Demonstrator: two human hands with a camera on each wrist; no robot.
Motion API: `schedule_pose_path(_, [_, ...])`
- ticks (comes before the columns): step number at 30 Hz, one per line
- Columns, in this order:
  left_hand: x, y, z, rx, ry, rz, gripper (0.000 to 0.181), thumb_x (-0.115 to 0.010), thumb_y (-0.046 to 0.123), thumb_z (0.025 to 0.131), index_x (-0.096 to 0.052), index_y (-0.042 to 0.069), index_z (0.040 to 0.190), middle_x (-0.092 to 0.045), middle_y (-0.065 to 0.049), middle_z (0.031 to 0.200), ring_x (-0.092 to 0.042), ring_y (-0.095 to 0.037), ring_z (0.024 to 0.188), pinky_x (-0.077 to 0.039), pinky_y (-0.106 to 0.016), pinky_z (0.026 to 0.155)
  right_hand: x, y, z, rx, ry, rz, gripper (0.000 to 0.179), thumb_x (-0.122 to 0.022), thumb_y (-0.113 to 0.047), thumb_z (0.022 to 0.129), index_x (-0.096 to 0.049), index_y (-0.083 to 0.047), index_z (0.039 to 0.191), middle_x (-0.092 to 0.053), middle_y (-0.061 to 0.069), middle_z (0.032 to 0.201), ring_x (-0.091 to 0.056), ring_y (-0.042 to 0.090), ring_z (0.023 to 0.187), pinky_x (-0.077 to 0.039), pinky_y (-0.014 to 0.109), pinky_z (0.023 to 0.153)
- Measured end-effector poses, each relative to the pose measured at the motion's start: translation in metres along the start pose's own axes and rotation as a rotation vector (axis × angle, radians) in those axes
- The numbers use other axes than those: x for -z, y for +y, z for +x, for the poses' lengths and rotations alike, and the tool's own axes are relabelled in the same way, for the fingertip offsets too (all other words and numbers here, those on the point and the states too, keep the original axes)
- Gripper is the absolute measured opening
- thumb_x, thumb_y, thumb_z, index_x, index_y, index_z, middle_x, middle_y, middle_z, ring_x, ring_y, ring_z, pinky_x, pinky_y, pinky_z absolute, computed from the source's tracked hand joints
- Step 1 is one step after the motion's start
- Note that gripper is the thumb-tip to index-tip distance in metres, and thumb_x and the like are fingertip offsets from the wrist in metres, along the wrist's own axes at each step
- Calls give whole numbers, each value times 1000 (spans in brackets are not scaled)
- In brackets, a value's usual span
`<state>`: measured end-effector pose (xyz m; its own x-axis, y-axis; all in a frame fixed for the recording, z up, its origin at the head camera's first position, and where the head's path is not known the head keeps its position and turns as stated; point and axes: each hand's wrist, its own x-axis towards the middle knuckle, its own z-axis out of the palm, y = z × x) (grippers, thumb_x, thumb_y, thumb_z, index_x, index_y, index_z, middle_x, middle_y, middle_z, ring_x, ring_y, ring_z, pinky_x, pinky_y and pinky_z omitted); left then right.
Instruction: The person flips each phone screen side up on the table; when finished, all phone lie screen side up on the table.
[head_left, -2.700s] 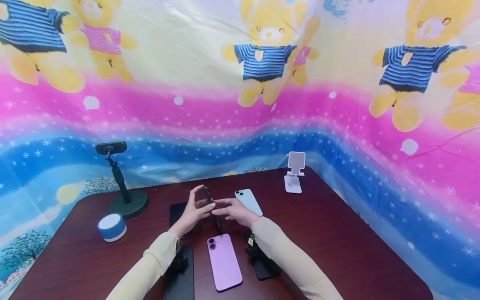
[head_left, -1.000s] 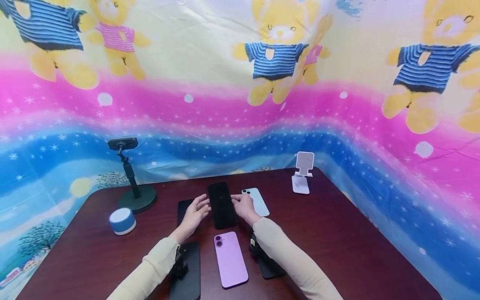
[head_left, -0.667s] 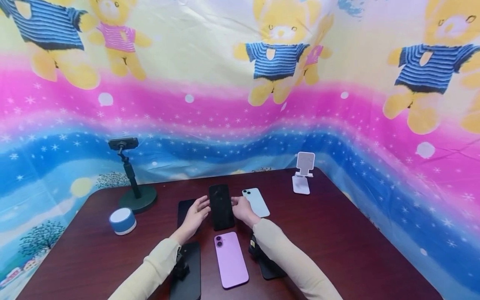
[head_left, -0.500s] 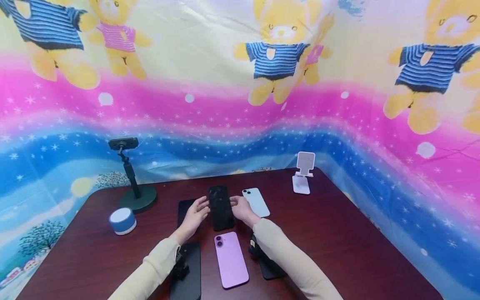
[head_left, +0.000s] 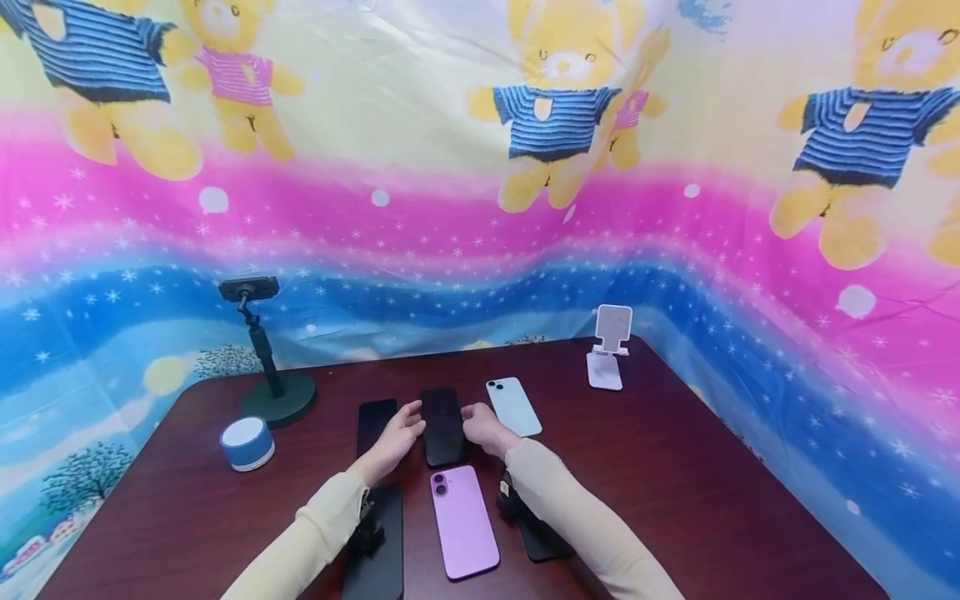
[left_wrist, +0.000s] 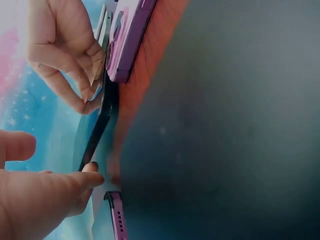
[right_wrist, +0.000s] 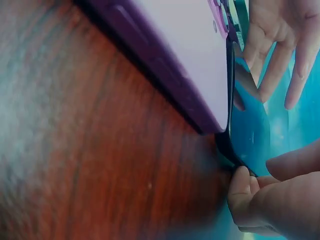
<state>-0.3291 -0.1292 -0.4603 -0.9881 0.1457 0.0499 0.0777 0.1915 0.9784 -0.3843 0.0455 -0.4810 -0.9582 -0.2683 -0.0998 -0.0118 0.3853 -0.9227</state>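
Note:
A black phone (head_left: 443, 427) is in the middle of the table, dark glossy face up, between both hands. At its left edge, my left hand (head_left: 395, 435) holds it with the fingertips; in the left wrist view that hand's thumb (left_wrist: 20, 145) stands apart from it. My right hand (head_left: 486, 425) holds the opposite edge, fingers (right_wrist: 241, 187) bent at the rim in the right wrist view. Both wrist views show the phone tilted. Just nearer lies a purple phone (head_left: 465, 522), back up. A pale mint phone (head_left: 514, 407) lies beyond my right hand.
Dark flat devices lie left (head_left: 377, 417), near left (head_left: 382, 550) and under the right forearm (head_left: 543, 537). A blue-and-white cylinder (head_left: 247, 443) and a green phone stand (head_left: 277, 398) are at left. A white stand (head_left: 606, 367) sits at back right, before a bear-print cloth (head_left: 420, 267).
Earlier the black phone stood edge-on between the fingers; it was then turned face toward the camera. Since half a second ago its top has tipped lower, both hands following it at the sides.

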Motion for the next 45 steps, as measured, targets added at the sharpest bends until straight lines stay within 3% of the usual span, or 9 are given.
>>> schedule_pose_path(7, [-3, 7, 7, 59, -37, 50, 51, -39, 0, 98, -23, -13, 144, -25, -40, 145, -25, -50, 136, -26, -58, 112, -4, 57, 55, 89, 14, -122, 41, -44, -1, 90, -52, 9, 129, -54, 20, 132, -52, 25, 123, -49, 34, 96])
schedule_pose_path(10, [-3, 8, 9, 69, -48, 65, 51, -39, -1, 97, -23, -13, 144, -24, -39, 145, -24, -50, 137, -24, -58, 112, -4, 69, 67, 57, 10, -101, 38, -48, -3, 91, -53, 10, 127, -55, 20, 129, -53, 27, 121, -50, 36, 93])
schedule_pose_path(17, [-3, 6, 10, 78, -56, 62, 52, -38, -2, 97, -22, -13, 144, -23, -41, 145, -22, -51, 137, -23, -58, 113, -4, 26, 30, -34, 17, 35, 47, -51, 5, 86, -47, 10, 133, -52, 22, 133, -52, 28, 119, -45, 41, 100])
schedule_pose_path(20, [-3, 6, 11, 81, -68, 65, 52, -38, -1, 97, -21, -13, 145, -22, -41, 145, -22, -51, 137, -23, -58, 113, -2, 22, 25, -5, 0, 77, 51, -49, 9, 82, -47, 11, 133, -57, 22, 128, -56, 23, 109, -49, 34, 93])
schedule_pose_path(26, [-1, 7, 12, 124, -83, 69, 54, -39, 1, 98, -19, -10, 147, -20, -38, 148, -19, -49, 139, -21, -59, 114, 1, -10, -6, -40, -12, 37, 57, -40, 16, 79, -41, 15, 136, -50, 30, 134, -50, 31, 121, -44, 31, 92])
schedule_pose_path(31, [-1, 8, 13, 140, -97, 81, 56, -40, 1, 98, -18, -10, 148, -16, -37, 150, -15, -50, 140, -19, -59, 114, 2, -13, -9, -42, -42, 17, 56, -42, 18, 81, -41, 15, 137, -51, 30, 134, -51, 32, 123, -45, 29, 92])
schedule_pose_path(35, [-1, 8, 11, 136, -99, 93, 56, -41, -1, 97, -18, -10, 147, -16, -38, 150, -14, -50, 140, -20, -59, 113, -1, 30, 30, -8, -72, 12, 58, -48, 18, 82, -44, 7, 138, -59, 20, 128, -58, 20, 114, -48, 27, 89])
schedule_pose_path(42, [0, 7, 11, 128, -94, 103, 56, -41, -2, 96, -18, -11, 147, -16, -38, 149, -15, -51, 140, -20, -59, 113, -21, 159, 155, 58, -95, 49, 69, -50, 16, 75, -43, 0, 142, -66, 11, 117, -62, 11, 99, -49, 20, 73])
schedule_pose_path(45, [1, 6, 10, 125, -91, 105, 56, -41, -3, 96, -19, -11, 147, -16, -39, 149, -14, -51, 140, -20, -60, 113, -29, 203, 202, 47, -91, 64, 71, -54, 15, 74, -46, -5, 141, -67, 4, 113, -63, 11, 99, -51, 23, 75])
